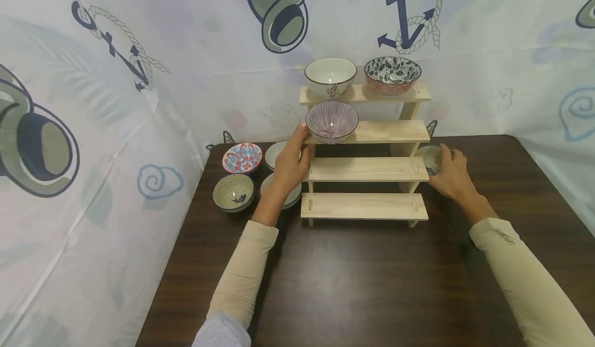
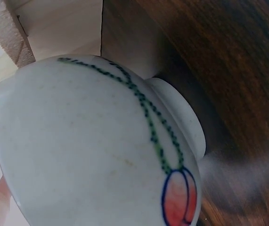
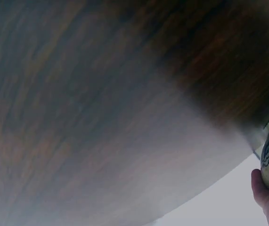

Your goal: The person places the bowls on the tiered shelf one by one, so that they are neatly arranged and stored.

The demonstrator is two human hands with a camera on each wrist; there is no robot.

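Observation:
A stepped wooden stand with four shelves rises from the dark table. At the left end of its second shelf from the top, my left hand grips the stand, close beside a purple-striped bowl on that shelf. Right of the stand, my right hand holds a grey-green bowl, whose speckled outside with a dark drawing shows in the right wrist view. Under my left wrist stand two pale bowls, partly hidden by the hand and arm; a white bowl with a green-and-red pattern fills the left wrist view.
On the top shelf stand a white bowl and a bowl with a black leaf pattern. A red-and-blue bowl and a greenish bowl stand at the table's left. A patterned cloth hangs behind the table.

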